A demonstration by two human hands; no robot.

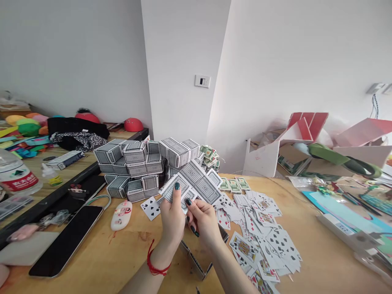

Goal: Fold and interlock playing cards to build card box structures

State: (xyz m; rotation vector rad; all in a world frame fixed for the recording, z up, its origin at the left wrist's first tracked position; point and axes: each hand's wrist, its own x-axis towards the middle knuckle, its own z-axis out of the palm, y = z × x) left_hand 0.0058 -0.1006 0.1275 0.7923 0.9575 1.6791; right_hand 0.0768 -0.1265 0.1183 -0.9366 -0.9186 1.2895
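My left hand (172, 218) has its thumb pressed on grey-patterned playing cards (171, 188) held face down. Close by on the right, my right hand (202, 220) pinches the lower edge of the same cards, thumb on top and fingers curled beneath. Just beyond the fingers, a larger panel of card backs (200, 179) slants down to the right; whether it joins the held cards I cannot tell. Behind stand stacked blocks made of playing cards (143, 163). Loose face-up cards (263, 228) spread to the right of my hands. Below them lies a dark, thin-edged object (196, 261), partly hidden.
A white mouse (121, 215) and a black phone (69, 241) lie at left, near a large bottle (18, 173). Green-backed cards (234, 184) sit behind the loose ones. At right are a power strip (352, 237) and an open box of odds and ends (260, 157).
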